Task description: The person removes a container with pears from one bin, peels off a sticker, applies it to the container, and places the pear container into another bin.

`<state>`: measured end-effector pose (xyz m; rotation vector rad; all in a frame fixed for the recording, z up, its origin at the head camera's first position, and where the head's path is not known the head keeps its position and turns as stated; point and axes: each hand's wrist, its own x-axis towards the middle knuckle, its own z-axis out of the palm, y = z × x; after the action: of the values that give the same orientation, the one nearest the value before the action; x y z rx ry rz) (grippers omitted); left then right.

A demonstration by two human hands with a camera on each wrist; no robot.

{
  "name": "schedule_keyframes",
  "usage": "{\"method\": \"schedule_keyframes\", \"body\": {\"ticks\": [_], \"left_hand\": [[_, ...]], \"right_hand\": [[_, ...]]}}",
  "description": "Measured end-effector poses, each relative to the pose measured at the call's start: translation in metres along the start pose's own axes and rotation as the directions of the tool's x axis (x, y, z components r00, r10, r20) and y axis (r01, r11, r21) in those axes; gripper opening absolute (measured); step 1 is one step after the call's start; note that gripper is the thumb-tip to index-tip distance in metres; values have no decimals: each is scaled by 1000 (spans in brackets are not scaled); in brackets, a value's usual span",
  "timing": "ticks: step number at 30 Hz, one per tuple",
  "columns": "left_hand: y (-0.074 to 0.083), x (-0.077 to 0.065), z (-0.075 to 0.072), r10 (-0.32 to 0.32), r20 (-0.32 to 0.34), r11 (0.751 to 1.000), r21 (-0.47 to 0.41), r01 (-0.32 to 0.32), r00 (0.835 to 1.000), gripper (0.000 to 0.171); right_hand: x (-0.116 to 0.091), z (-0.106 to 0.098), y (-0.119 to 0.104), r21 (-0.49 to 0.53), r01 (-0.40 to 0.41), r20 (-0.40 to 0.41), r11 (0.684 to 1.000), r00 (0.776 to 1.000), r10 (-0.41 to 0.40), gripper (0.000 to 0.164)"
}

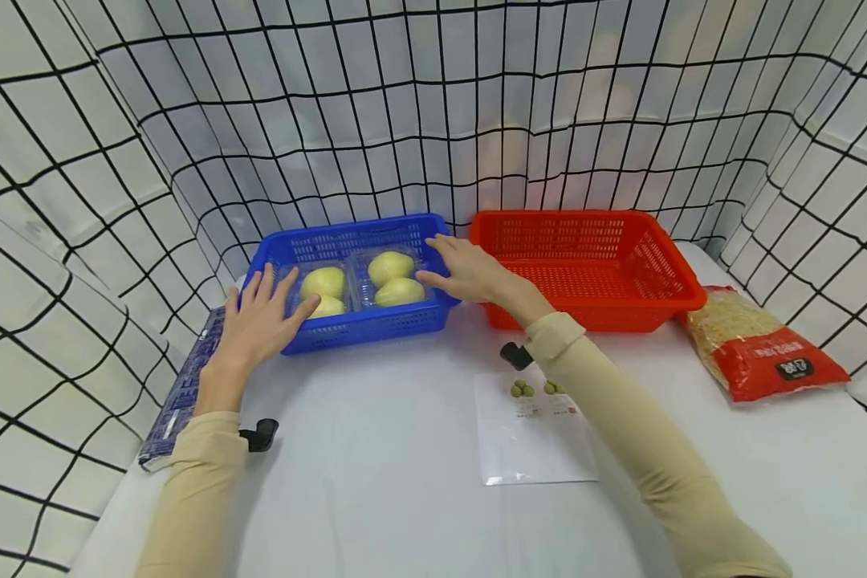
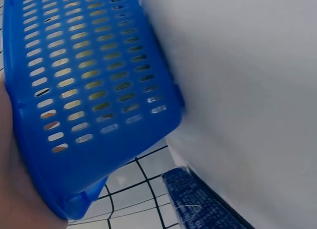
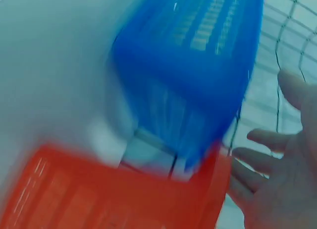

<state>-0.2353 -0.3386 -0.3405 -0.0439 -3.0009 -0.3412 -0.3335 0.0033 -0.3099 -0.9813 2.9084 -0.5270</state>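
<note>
- Spanning blue basket (image 1: 364, 327), upper middle of frame: L hand (image 1: 254, 321) at its L end, R hand (image 1: 474, 270) at its R end.
- L hand wide, fingers spread; contact w/ rim unclear, can't tell.
- R hand wide too, fingers apart; R wrist view (blurry) shows no hold on anything.
- Load: pale-yellow fruit (image 1: 400, 292) in clear packs (image 1: 360, 285); prob. rolls or slides if basket tips, so lvl handling is best.
- Better to get a firm, even grip on both short ends b4 any lift or pull.
- Mind red basket (image 1: 596, 319), upper R of frame, just beside; tight gap for R fingers, could snag.
</note>
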Motion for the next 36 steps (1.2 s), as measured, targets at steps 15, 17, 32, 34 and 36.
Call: {"method": "schedule_keyframes", "body": {"ticks": [15,17,32,34,36], "left_hand": [[6,4,11,-21,53,1000,22,20,998,91],[7,4,11,-18,50,1000,18,17,999,91],[0,-1,4,-8,33,1000,-7,8,999,89],[-1,-1,3,-10,26,1000,-10,10,1000,89],[-2,-1,2,-9,29,1000,-8,10,1000,89]], "right_hand": [[52,45,-35,43,-334,66,942,941,331,81],[52,50,-39,-1,-367,51,930,929,366,81],[59,51,-39,324,-312,-111,893,925,363,67],[60,48,-39,397,-299,-109,868,923,368,60],[60,46,-39,435,-307,-84,846,922,378,66]]}}
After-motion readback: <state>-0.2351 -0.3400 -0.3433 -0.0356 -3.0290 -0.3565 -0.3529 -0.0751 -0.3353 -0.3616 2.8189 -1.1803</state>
